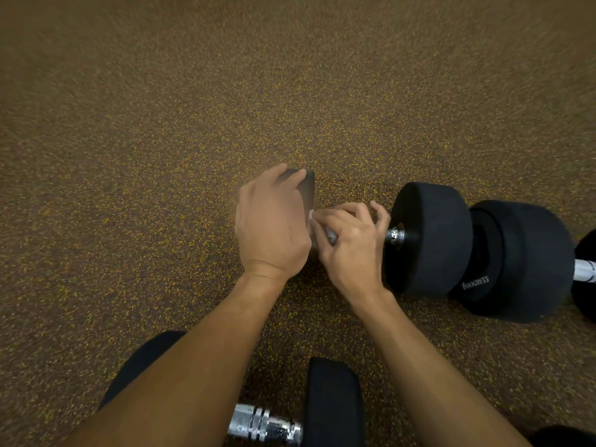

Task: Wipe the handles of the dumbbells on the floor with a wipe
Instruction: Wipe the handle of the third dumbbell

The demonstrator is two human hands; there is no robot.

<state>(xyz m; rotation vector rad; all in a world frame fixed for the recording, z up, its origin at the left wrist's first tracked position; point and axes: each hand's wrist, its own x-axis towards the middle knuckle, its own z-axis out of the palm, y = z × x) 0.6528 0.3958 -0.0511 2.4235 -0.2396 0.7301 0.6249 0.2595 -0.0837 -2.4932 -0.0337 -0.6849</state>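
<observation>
A black dumbbell lies on the floor in front of me, its chrome handle mostly covered. My right hand grips the handle with a white wipe wrapped under its fingers. My left hand rests on the dumbbell's left head, fingers laid over its top. A second dumbbell lies right behind the first, head to head, with its chrome handle at the right edge. A third dumbbell with a chrome handle lies close to me at the bottom.
The floor is brown rubber flecked with yellow, open to the left and beyond the hands. A dark shape sits at the bottom right corner.
</observation>
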